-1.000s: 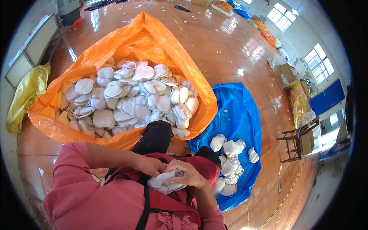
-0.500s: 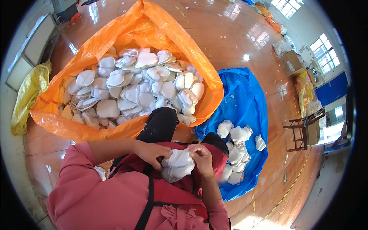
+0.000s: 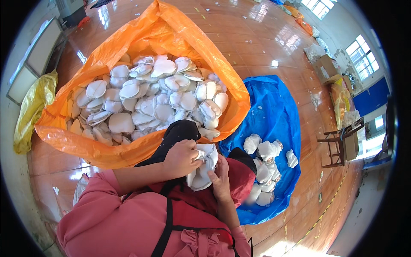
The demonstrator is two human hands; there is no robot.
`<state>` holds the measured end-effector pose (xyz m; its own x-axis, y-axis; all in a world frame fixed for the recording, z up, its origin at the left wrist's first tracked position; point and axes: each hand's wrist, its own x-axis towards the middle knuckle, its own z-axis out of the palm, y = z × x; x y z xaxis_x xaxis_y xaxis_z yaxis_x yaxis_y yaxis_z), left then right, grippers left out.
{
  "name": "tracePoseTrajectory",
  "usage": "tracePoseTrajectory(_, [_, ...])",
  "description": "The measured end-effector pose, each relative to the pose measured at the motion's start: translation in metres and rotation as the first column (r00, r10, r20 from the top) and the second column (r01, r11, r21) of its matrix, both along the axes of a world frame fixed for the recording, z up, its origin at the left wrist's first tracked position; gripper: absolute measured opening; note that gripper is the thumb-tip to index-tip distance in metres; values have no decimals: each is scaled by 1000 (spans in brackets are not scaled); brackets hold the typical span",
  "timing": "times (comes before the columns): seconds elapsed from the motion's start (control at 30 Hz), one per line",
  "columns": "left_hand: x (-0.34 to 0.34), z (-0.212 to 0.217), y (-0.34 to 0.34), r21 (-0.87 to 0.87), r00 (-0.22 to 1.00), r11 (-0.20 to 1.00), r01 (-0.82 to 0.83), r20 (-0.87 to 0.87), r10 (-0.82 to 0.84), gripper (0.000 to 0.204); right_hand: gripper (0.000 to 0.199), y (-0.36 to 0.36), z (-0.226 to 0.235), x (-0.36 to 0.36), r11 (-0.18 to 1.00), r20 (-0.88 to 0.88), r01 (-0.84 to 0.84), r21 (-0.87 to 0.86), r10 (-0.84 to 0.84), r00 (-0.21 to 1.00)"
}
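Over my lap I hold a white padded fabric piece (image 3: pixel 201 177), soft and partly folded open. My left hand (image 3: pixel 180 159) is closed, its fingers curled into the upper left edge of the piece. Along the opposite edge, my right hand (image 3: pixel 221 177) grips it between thumb and fingers. An orange woven sack (image 3: pixel 141 40) with a wide-open mouth stands in front of me, full of flat white padded pieces (image 3: pixel 162 109). To my right, several rounder white bundles (image 3: pixel 265 169) lie on a blue sack (image 3: pixel 274 103).
A wooden chair (image 3: pixel 340 143) stands at the right, with a cardboard box (image 3: pixel 326 69) farther back along the wall. At the left, a crumpled yellow sack (image 3: pixel 34 111) rests beside a pale cabinet (image 3: pixel 40 53). Scraps lie scattered over the glossy tiled floor (image 3: pixel 257 47).
Both hands have moved, the left one upward and toward the right. The fabric piece has been raised and turned, so that its folded inner side now shows.
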<state>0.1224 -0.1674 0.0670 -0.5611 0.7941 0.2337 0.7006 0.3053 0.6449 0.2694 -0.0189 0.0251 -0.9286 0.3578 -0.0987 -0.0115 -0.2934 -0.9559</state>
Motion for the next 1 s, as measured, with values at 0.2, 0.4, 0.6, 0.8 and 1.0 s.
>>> tracePoseTrajectory(0.2, [8, 2, 9, -27, 999, 999, 47, -24, -47, 22, 85, 5, 1, -2, 998, 166, 5, 66, -16, 986])
tracePoseTrajectory(0.4, [5, -8, 2, 206, 994, 975, 88, 42, -99, 18, 81, 5, -12, 2, 984, 208, 162, -77, -143, 968])
tracePoseTrajectory(0.6, [-8, 0, -12, 184, 980, 972, 143, -162, -113, 17, 74, 7, -19, 4, 977, 223, 198, -81, -176, 959])
tracePoseTrajectory(0.8, [-16, 16, -3, 144, 821, 896, 421, -481, -309, 23, 78, 13, -18, 0, 991, 147, 122, -46, -114, 983])
tracePoseTrajectory(1.0, [-26, 23, 7, 113, 663, 785, 610, -615, -427, 22, 73, 19, 12, -4, 997, 215, -11, 72, -4, 977])
